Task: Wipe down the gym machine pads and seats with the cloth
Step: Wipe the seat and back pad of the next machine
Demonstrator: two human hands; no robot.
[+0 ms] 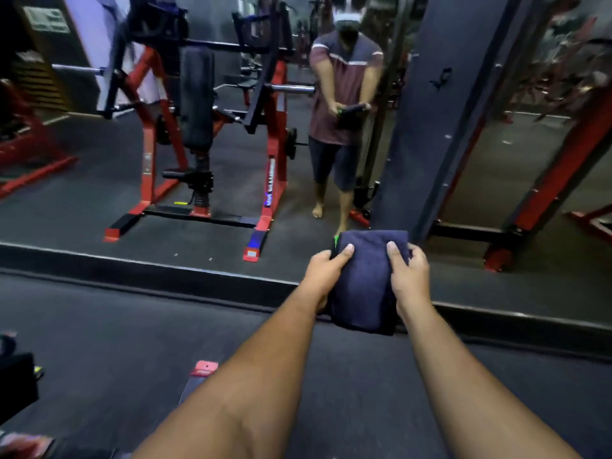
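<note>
While both arms reach forward, the left hand (326, 270) and right hand (409, 273) hold a folded dark blue cloth (364, 283) between them, out in front at about waist level, above the dark rubber floor (132, 326). Left thumb lies on top of the cloth, its fingers curled under the left edge; right thumb on top too, fingers wrapped round the right edge. A bit of green shows at the cloth's upper left corner. Just ahead is a big wall mirror (198, 226) with a dark raised ledge along its foot. In it: the person's reflection (344, 104) holding the cloth with both hands, and a red-and-black gym machine (212, 134) with an upright black pad (197, 97). A grey pillar (430, 111) stands to the right, a red frame (556, 167) beyond it. The cloth touches no pad or seat.
</note>
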